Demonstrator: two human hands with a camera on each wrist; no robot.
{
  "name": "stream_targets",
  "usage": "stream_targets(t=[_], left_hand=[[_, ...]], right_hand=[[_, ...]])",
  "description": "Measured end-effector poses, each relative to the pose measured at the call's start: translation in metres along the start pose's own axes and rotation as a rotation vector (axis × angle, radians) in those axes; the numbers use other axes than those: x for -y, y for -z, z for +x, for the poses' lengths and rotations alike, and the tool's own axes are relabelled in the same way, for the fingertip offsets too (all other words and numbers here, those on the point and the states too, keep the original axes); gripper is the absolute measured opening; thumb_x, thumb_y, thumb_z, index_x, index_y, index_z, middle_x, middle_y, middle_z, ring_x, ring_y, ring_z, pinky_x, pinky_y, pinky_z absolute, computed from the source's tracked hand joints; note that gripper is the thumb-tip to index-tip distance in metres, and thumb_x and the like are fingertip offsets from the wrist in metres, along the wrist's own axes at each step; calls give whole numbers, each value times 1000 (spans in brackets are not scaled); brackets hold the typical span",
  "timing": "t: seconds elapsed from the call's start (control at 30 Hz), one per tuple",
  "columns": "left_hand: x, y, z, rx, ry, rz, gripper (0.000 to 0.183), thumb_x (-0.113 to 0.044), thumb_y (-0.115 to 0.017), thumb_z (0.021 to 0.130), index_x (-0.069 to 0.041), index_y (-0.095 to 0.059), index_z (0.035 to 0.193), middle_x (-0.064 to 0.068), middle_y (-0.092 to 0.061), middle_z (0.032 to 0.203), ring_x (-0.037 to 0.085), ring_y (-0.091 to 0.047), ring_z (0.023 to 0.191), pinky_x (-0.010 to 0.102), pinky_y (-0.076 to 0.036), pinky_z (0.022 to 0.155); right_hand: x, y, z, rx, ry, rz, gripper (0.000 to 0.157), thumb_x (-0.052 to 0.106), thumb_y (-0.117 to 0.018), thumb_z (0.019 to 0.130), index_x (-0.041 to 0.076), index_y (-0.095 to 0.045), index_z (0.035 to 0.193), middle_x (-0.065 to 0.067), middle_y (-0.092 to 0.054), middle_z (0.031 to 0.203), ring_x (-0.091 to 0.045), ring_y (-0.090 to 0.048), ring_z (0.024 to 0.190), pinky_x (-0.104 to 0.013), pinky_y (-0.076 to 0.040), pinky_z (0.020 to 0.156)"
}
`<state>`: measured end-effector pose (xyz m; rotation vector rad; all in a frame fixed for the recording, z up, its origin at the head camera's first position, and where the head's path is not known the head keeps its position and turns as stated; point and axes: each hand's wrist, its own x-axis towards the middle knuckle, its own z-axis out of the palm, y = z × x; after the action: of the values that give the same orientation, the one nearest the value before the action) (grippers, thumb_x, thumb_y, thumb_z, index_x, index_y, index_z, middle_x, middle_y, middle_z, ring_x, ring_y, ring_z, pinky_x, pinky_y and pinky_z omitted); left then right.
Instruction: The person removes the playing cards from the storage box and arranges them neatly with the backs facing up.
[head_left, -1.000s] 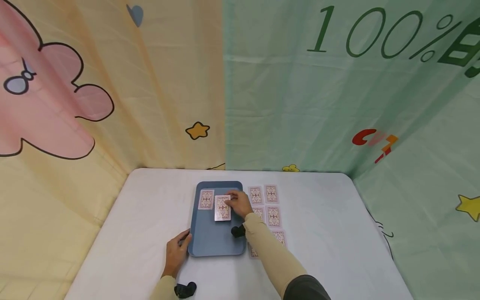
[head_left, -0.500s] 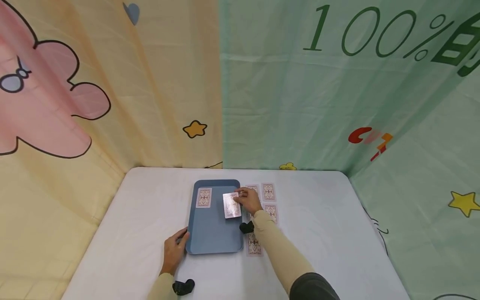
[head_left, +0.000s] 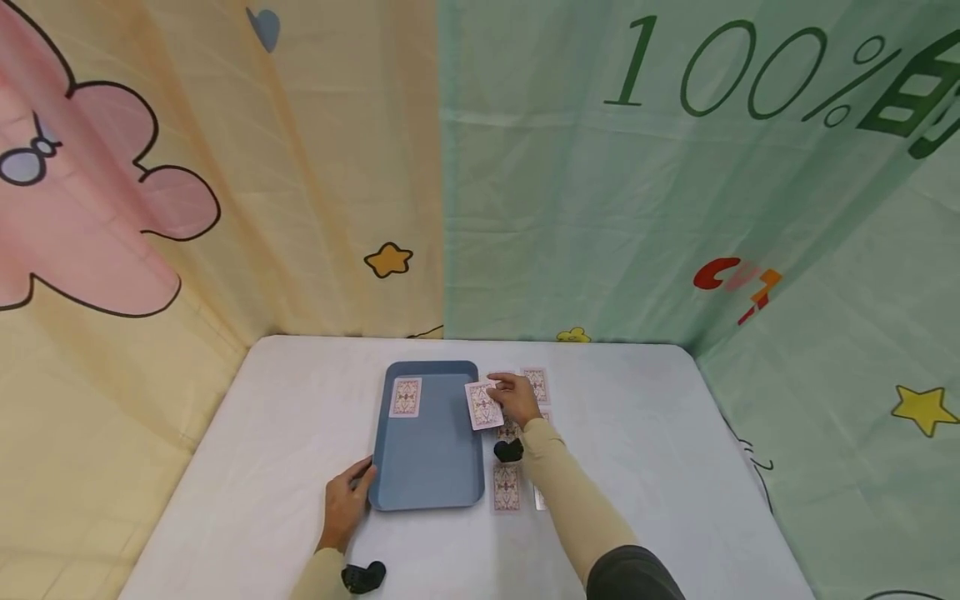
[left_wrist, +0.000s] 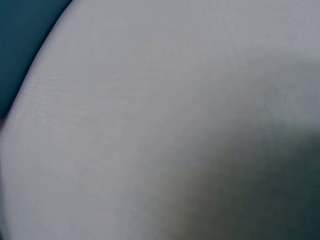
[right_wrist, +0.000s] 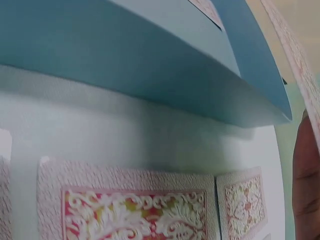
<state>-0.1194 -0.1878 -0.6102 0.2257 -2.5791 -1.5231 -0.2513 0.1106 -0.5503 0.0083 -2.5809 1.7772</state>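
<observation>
My right hand pinches one playing card by its right side, patterned back up. In the head view that card overlaps the tray's right rim. At the right edge of the right wrist view, the same card stands nearly edge-on beside a finger. The blue-grey tray bears another card, lying near its far left corner. Low on the tray's left side, my left hand grips the rim between thumb and fingers. The left wrist view catches only tray edge and white cloth.
Right of the tray, several red-backed cards lie in two columns on the white table, partly hidden by the right arm. A patterned curtain hangs behind the table.
The right hand has carried its card rightward from over the tray, beside the other card, to the tray's right rim. The left hand has stayed at the tray's left edge.
</observation>
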Motion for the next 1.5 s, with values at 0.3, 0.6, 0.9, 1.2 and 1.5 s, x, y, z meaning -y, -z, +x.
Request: stream_targets(t=[0.3,0.6,0.9,1.2,1.5], left_hand=[[1,1,-1,-21,-3,0,32,-14,-59,97,7,-64,120,22,-67,114,35,-62,107,34,-51,85],[3,1,-3,-42,-52,17,29,-12,-60,95,7,-66,117,20,-69,107,30,-65,99,25,-51,78],[6,-1,-2,-61,-80,14,27,-10,-62,93,7,-68,114,19,-71,101,18,-66,91,22,-51,74],[6,-4,1,-42,-36,-5,29,-11,-62,94,5,-66,117,17,-70,106,20,-65,96,26,-52,78],[5,-2,0,-48,-22,11,28,-11,-62,94,4,-67,117,16,-71,105,21,-64,98,27,-52,79]], right_hand=[[-6,19,7,-24,-25,7,28,-2,-67,87,-5,-67,115,-15,-64,88,-17,-60,75,-26,-50,65],[-18,40,13,-36,-69,30,30,-1,-64,90,-4,-65,119,-13,-62,91,-18,-59,81,-27,-49,67],[-36,63,18,-30,-101,80,33,-1,-63,91,-7,-61,123,-6,-60,78,-11,-48,58,-25,-42,54],[-48,102,28,-112,-206,115,33,2,-64,91,-5,-61,124,-4,-66,79,-10,-58,68,-22,-47,61],[-52,125,35,-142,-293,111,34,2,-63,91,-3,-61,125,-5,-67,84,-9,-59,72,-21,-48,62]])
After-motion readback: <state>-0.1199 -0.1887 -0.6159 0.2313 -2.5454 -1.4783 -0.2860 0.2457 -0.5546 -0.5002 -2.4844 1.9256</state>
